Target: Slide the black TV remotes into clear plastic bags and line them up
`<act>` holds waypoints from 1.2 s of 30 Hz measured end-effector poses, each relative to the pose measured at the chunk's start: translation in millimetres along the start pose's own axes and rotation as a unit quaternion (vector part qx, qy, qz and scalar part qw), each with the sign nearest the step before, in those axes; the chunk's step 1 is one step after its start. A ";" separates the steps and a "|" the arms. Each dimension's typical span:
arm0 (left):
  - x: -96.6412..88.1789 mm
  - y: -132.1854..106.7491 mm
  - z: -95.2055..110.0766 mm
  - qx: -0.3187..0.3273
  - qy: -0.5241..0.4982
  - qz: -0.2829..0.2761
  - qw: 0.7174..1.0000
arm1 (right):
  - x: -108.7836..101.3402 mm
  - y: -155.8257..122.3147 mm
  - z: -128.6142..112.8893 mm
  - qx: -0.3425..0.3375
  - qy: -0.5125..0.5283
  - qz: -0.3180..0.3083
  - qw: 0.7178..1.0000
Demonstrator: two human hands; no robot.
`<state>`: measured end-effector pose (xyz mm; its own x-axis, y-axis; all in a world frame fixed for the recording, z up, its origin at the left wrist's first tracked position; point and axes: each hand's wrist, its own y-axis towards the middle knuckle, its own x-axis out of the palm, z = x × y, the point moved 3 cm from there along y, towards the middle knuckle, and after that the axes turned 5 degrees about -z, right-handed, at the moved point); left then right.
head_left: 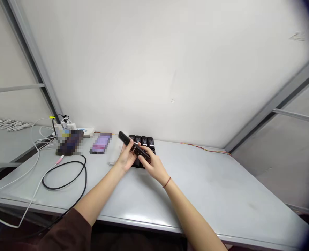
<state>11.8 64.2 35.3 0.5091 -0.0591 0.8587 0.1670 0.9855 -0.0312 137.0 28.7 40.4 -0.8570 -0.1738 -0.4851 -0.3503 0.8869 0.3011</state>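
Observation:
A black remote control (138, 150) with small buttons is held up slantwise between both hands, its far end pointing to the upper left. My left hand (127, 157) grips it near the middle, thumb on top. Around its lower right end are the fingers of my right hand (152, 164). Behind and below, several more black remote controls (144, 140) lie side by side on the table, partly hidden by my hands. Left of them is a pale, flat, clear-looking piece (113, 158), mostly covered by my left hand.
On the grey table (196, 184), a phone (101, 143) and a blurred dark device (70, 142) lie to the left. Behind them stands a white power strip (88, 131) with plugs. A black cable (85, 174) and white cables (35, 191) loop over the front left edge. Thin coloured wires (204, 147) run along the wall.

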 end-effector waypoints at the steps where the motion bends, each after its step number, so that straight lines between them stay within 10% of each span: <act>1: 0.2 0.6 1.4 0.005 -0.019 0.001 1.000 | -0.3 0.4 0.4 0.017 0.066 0.007 0.998; 5: -1.5 4.3 10.3 0.045 -0.059 0.017 0.997 | -1.8 1.6 2.4 0.076 0.317 0.033 0.945; 11: -5.5 5.4 9.0 0.073 -0.026 0.044 0.996 | -2.4 2.9 0.8 0.065 0.430 0.057 0.899; 21: 0.3 -11.3 -31.4 0.154 0.226 -0.101 0.957 | -28.6 9.5 34.0 0.130 0.566 0.186 0.792; 30: 3.3 -25.1 -36.0 0.205 0.394 -0.162 0.881 | -22.0 9.3 40.0 0.179 0.585 0.164 0.774; 36: -0.5 -17.7 -38.6 0.185 0.370 -0.141 0.900 | -16.9 7.0 35.0 0.213 0.580 0.157 0.771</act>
<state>41.2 40.7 15.6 0.9358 -0.2702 0.2265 0.1550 0.8922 0.4242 162.2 52.8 22.0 -0.7226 0.0312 0.6906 -0.1131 0.9802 -0.1625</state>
